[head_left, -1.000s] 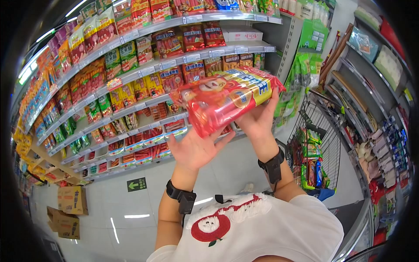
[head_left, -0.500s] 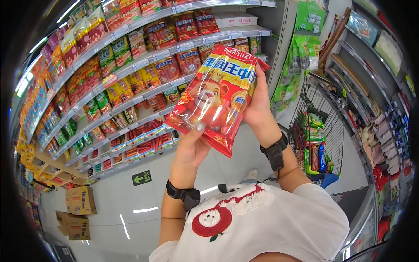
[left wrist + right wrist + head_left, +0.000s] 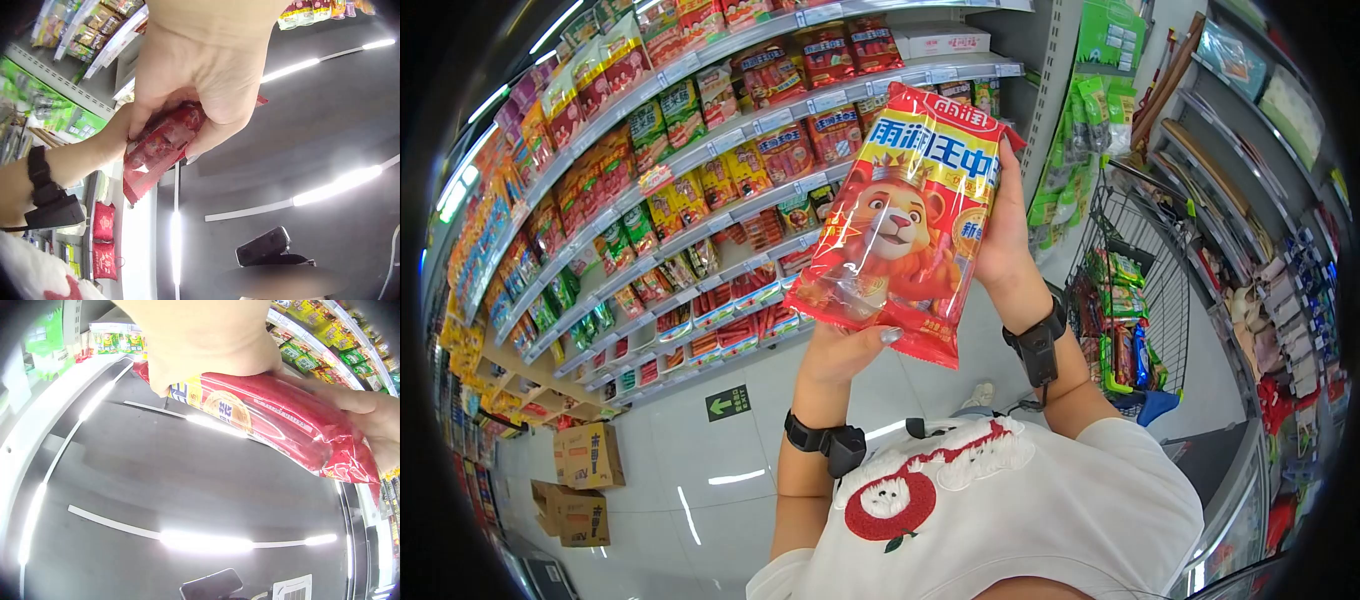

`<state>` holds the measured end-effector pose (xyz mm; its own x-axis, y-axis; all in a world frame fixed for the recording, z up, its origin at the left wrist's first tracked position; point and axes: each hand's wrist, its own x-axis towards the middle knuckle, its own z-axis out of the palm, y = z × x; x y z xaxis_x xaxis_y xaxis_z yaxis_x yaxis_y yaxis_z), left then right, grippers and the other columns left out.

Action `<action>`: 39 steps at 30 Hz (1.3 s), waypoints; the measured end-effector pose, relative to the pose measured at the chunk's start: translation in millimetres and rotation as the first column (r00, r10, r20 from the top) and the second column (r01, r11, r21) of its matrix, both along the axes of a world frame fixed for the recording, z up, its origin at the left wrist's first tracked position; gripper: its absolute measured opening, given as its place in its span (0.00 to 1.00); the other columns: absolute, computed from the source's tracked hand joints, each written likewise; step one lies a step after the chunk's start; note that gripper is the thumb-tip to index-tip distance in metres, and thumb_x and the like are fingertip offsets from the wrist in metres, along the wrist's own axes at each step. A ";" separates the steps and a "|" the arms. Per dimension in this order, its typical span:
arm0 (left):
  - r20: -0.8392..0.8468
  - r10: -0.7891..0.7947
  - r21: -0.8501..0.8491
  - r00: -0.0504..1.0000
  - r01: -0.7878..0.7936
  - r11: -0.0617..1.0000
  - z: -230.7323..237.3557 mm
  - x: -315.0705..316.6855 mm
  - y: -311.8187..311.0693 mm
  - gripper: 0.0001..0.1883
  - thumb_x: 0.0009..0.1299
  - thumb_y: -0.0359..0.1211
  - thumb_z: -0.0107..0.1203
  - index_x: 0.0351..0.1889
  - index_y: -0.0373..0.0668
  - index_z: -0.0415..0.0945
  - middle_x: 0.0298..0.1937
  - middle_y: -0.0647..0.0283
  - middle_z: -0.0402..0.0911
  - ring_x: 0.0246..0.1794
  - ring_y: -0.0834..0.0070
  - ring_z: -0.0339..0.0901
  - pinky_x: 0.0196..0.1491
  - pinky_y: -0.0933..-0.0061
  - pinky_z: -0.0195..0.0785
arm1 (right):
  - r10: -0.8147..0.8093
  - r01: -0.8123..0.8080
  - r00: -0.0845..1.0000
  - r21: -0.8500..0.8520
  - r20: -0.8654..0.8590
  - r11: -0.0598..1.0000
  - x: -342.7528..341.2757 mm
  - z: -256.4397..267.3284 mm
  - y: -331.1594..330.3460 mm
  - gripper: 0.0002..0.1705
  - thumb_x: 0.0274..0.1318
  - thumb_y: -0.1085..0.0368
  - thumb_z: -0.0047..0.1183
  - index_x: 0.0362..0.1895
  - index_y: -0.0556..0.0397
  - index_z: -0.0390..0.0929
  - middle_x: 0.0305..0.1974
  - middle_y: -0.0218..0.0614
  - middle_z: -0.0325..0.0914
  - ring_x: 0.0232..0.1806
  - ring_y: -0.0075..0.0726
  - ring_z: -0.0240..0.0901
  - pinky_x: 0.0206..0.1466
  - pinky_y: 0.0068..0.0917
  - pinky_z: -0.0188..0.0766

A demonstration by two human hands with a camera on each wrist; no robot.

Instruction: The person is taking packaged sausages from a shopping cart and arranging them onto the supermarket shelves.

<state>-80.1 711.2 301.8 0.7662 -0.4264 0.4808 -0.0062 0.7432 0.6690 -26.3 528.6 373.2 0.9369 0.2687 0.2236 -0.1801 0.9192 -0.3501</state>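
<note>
A red plastic bag of sausages (image 3: pixel 900 225) with a lion picture and blue lettering on yellow is held up tilted, its front toward the head camera. My left hand (image 3: pixel 842 354) pinches its bottom end, thumb over the front and fingers behind. At the upper right side, my right hand (image 3: pixel 1006 235) grips the edge of the bag. The left wrist view shows the lower end of the bag (image 3: pixel 162 144) between the left thumb and fingers. From the right wrist, the side of the bag (image 3: pixel 269 412) with a printed strip is seen.
Curved store shelves (image 3: pixel 730 155) full of packaged snacks stand in front. A shopping cart (image 3: pixel 1135 300) with several packs in it is at the right, beside another shelf of goods. Cardboard boxes (image 3: pixel 588 455) sit on the tiled floor (image 3: pixel 700 480) at the left.
The bag has turned from lying sideways to upright, front facing the head camera. My left hand went from spread fingers under it to pinching its bottom end.
</note>
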 end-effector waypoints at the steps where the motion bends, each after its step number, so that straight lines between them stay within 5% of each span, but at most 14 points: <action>1: -0.003 -0.030 -0.021 1.000 0.030 0.999 0.0 -0.1 -0.5 0.38 0.54 0.22 0.55 0.64 0.40 0.50 0.65 0.55 0.56 0.64 0.59 0.56 0.60 0.58 0.57 | -0.003 0.003 1.000 -0.012 0.031 1.000 -2.9 1.8 -0.6 0.32 0.57 0.41 0.39 0.56 0.52 0.64 0.54 0.43 0.68 0.54 0.43 0.66 0.58 0.42 0.61; 5: -0.172 -0.123 -0.230 0.977 0.081 0.970 11.8 -6.7 -8.3 0.39 0.56 0.34 0.56 0.64 0.39 0.50 0.65 0.52 0.56 0.64 0.56 0.56 0.61 0.54 0.55 | -0.082 0.100 0.982 -0.103 0.169 0.990 -23.3 15.4 5.1 0.28 0.60 0.47 0.38 0.55 0.55 0.63 0.52 0.43 0.69 0.52 0.41 0.68 0.57 0.41 0.63; 6: -0.207 0.002 -0.173 0.978 -0.039 0.984 6.3 -7.1 -7.4 0.40 0.56 0.41 0.55 0.64 0.37 0.49 0.64 0.50 0.56 0.63 0.54 0.57 0.62 0.52 0.54 | -0.101 0.127 0.981 -0.149 0.167 0.981 -28.6 16.8 6.4 0.27 0.60 0.48 0.39 0.55 0.55 0.63 0.51 0.43 0.70 0.52 0.40 0.68 0.57 0.40 0.63; 13: -0.150 -0.011 -0.252 0.989 -0.027 0.967 -11.6 -5.4 -9.2 0.38 0.56 0.38 0.54 0.64 0.37 0.50 0.63 0.50 0.58 0.62 0.56 0.60 0.61 0.52 0.56 | -0.177 0.220 0.966 -0.238 0.189 0.946 -40.5 14.2 6.2 0.24 0.59 0.53 0.44 0.55 0.53 0.62 0.51 0.39 0.70 0.51 0.35 0.69 0.55 0.36 0.65; 17: -0.367 0.061 -0.242 0.928 -0.158 0.957 -2.1 -6.3 -17.7 0.35 0.59 0.40 0.53 0.63 0.39 0.52 0.62 0.52 0.60 0.60 0.56 0.62 0.60 0.54 0.58 | -0.220 0.269 0.956 -0.288 0.192 0.919 -42.0 9.4 3.3 0.24 0.61 0.54 0.41 0.57 0.53 0.60 0.53 0.38 0.69 0.53 0.35 0.68 0.56 0.36 0.64; 20: -0.369 0.173 -0.136 0.913 -0.238 0.962 4.2 -1.6 -23.5 0.34 0.60 0.40 0.52 0.62 0.38 0.53 0.62 0.52 0.61 0.59 0.58 0.63 0.60 0.55 0.59 | -0.215 0.279 0.952 -0.330 0.216 0.902 -43.5 4.0 2.0 0.24 0.63 0.54 0.39 0.58 0.52 0.59 0.54 0.37 0.67 0.54 0.34 0.66 0.57 0.36 0.64; 31: -0.261 0.120 -0.196 0.958 -0.174 0.965 12.7 4.8 -25.2 0.34 0.57 0.35 0.55 0.60 0.36 0.55 0.55 0.54 0.67 0.54 0.61 0.68 0.57 0.60 0.63 | -0.285 0.357 0.929 -0.365 0.236 0.860 -35.7 -7.9 -4.6 0.26 0.61 0.54 0.43 0.58 0.53 0.56 0.54 0.34 0.66 0.55 0.28 0.64 0.57 0.31 0.62; 37: -0.072 0.335 0.016 0.939 -0.335 0.942 -4.6 17.5 -15.6 0.34 0.59 0.35 0.51 0.62 0.36 0.52 0.60 0.51 0.63 0.59 0.58 0.64 0.59 0.55 0.59 | -0.287 0.410 0.905 -0.465 0.313 0.785 -36.7 -15.8 4.8 0.27 0.60 0.58 0.46 0.59 0.53 0.54 0.53 0.34 0.65 0.54 0.26 0.62 0.56 0.29 0.62; 39: -0.124 0.250 -0.037 0.960 -0.256 0.966 5.7 14.2 -13.8 0.33 0.58 0.34 0.51 0.62 0.35 0.52 0.60 0.51 0.63 0.58 0.58 0.65 0.59 0.55 0.59 | -0.300 0.429 0.898 -0.490 0.321 0.759 -35.9 -16.7 5.9 0.26 0.60 0.59 0.46 0.58 0.53 0.54 0.52 0.34 0.65 0.54 0.26 0.63 0.55 0.28 0.62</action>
<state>-65.9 697.4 307.5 0.8980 -0.1880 0.3977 -0.1228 0.7611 0.6370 -62.2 534.5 356.5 0.9351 0.0522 0.3504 0.2661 0.5497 -0.7919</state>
